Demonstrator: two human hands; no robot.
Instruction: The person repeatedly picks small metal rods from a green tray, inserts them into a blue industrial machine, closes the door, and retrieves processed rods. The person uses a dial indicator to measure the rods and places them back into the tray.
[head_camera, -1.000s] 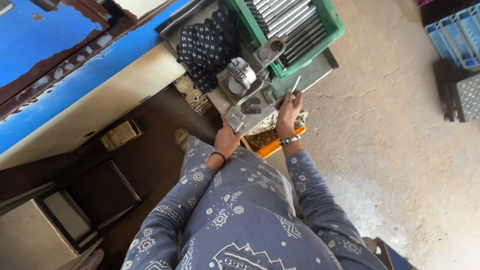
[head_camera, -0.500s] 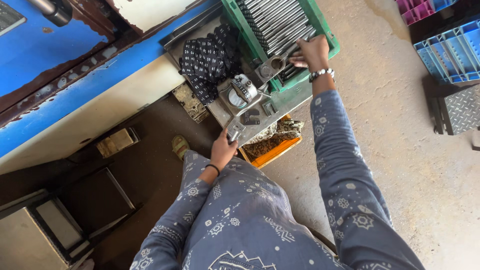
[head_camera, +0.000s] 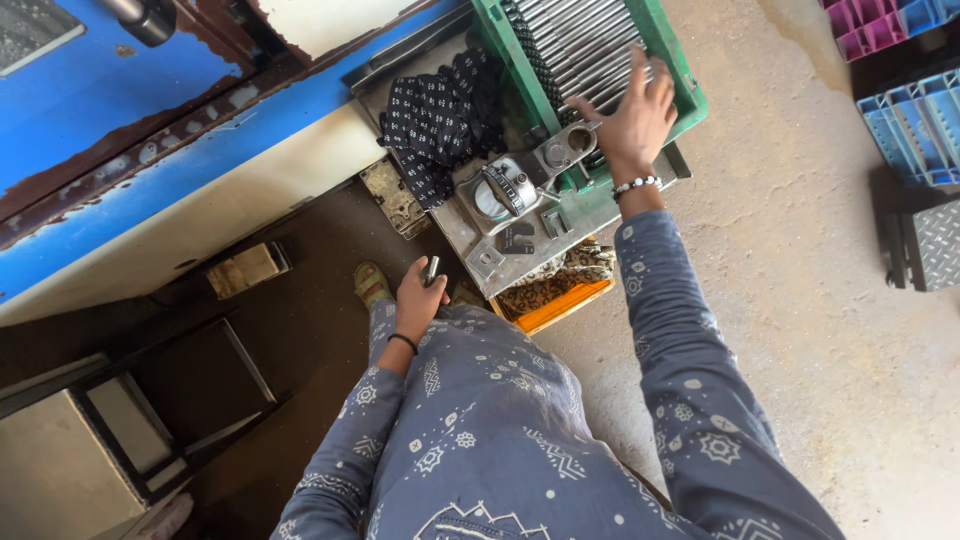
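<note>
My right hand (head_camera: 634, 112) stretches out over the green crate (head_camera: 688, 92) filled with several shiny metal rods (head_camera: 580, 42), fingers spread above them and holding nothing. My left hand (head_camera: 418, 296) stays low near my lap, closed around a short metal rod (head_camera: 431, 270) that sticks up from the fist. Between the hands lies a grey metal tray (head_camera: 478, 238) with a round dial gauge (head_camera: 500, 190) and small metal blocks on it.
A black dotted cloth (head_camera: 440, 118) lies on the tray by the blue machine (head_camera: 110, 120). An orange bin (head_camera: 560, 305) with patterned fabric sits under the tray. Blue and pink crates (head_camera: 915, 95) stand at the right. A metal stool frame (head_camera: 150, 420) is at lower left.
My right hand has moved from the tray up to the rods in the green crate and spread its fingers. My left hand has drawn back toward my lap with the short rod.
</note>
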